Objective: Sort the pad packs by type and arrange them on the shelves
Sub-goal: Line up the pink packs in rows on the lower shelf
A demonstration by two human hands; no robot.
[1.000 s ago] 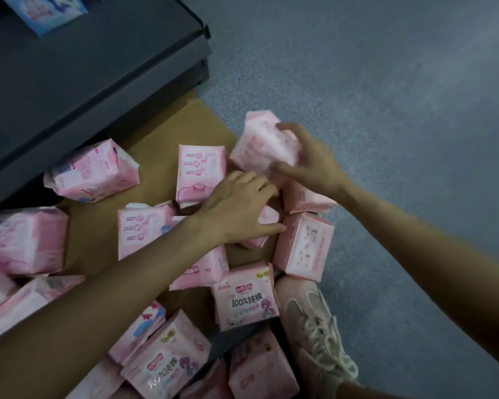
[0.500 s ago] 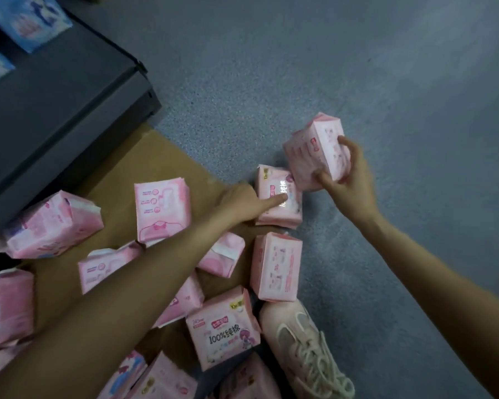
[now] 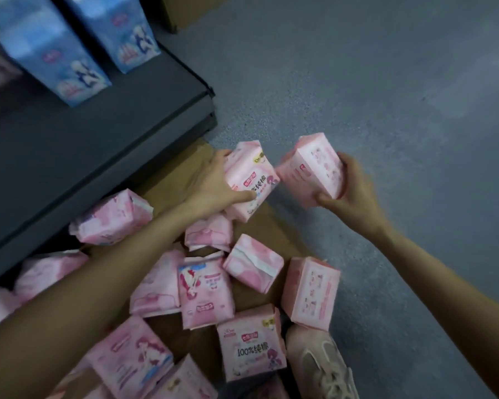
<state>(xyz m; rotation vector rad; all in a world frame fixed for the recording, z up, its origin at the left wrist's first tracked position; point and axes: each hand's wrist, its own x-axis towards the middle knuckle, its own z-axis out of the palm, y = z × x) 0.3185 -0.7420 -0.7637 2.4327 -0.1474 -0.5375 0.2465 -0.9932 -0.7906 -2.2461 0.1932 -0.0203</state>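
Grey speckled floor (image 3: 386,82) fills the head view from twelve to four o'clock, with brown cardboard (image 3: 260,226) laid beside a dark shelf (image 3: 98,133) at nine o'clock. Two blue packs (image 3: 69,53) are stood on that shelf at eleven o'clock. A printed pink pack (image 3: 251,182) is gripped by the left hand (image 3: 213,182) — just beside it, a plain-sided pink pack (image 3: 311,168) is clasped by the right hand (image 3: 349,194). Loose pink packs (image 3: 205,289) are strewn over the cardboard toward seven o'clock, a pink shoe (image 3: 323,361) at six.
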